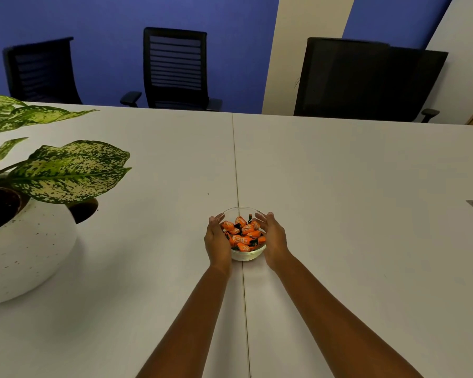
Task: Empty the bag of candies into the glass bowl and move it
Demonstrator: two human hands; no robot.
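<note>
We have one view only, from a wide-angle camera worn on the person's head. It looks forward and down along both outstretched forearms, across the white table (339, 200), with its seam running up the middle of the frame. The near tabletop lies close beneath us; the chairs (175, 69) and blue wall (107, 17) stand far off at the top. Straight edges bow toward the borders. No second view overlaps it.

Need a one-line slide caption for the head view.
Both hands, left hand and right hand, cup a glass bowl of orange candies on a white table.
</note>
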